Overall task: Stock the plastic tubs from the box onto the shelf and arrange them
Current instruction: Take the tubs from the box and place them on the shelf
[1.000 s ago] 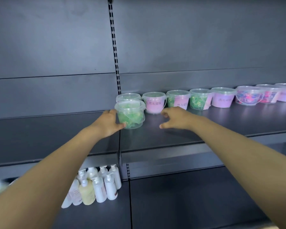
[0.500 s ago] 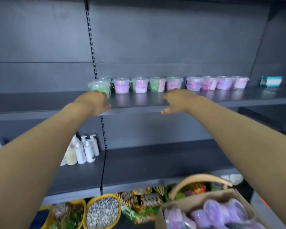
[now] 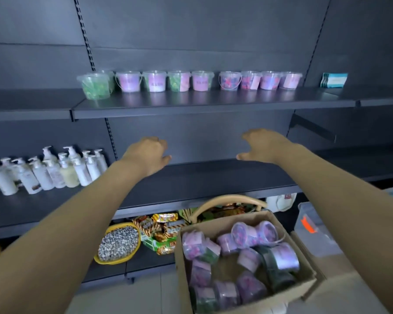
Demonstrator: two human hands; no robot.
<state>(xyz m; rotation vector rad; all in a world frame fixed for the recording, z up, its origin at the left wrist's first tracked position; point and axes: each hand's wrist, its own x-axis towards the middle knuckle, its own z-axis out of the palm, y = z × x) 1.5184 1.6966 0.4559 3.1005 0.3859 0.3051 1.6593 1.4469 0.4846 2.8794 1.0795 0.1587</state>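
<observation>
Clear lidded tubs, pink and green contents

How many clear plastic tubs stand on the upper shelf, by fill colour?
Clear plastic tubs with green fill: 3
Clear plastic tubs with pink or purple fill: 6
Clear plastic tub half hidden behind the front one, fill unclear: 1
Total: 10

Dark grey shelf carries green tub and pink-purple tubs; brown box, white bottles.
</observation>
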